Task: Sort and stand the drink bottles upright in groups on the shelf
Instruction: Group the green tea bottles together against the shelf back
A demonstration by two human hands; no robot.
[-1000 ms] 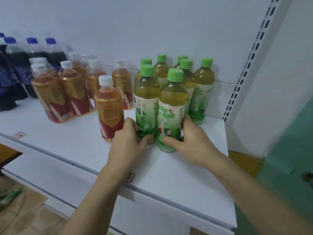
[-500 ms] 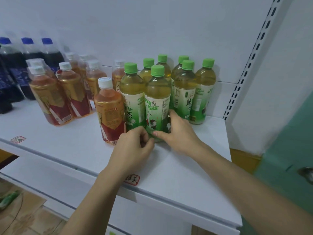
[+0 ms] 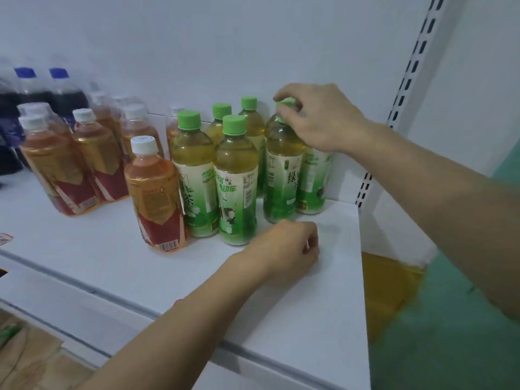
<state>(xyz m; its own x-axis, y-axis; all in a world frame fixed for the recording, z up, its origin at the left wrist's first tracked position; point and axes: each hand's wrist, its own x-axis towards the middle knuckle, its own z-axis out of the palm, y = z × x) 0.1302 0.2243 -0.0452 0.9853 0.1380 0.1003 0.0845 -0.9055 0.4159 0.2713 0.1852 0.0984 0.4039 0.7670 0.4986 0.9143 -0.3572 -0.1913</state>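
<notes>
Right hand (image 3: pixel 320 119) pinches the cap of an upright green tea bottle (image 3: pixel 282 175) at two o'clock; left hand (image 3: pixel 287 246), fingers curled and holding nothing, rests on the shelf (image 3: pixel 323 305).

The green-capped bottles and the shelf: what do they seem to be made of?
Green-capped bottles: probably clear glossy plastic, since the yellow drink shows through; the caps look like matte plastic. Shelf: smooth white surface, likely painted metal, though uncertain.
</notes>
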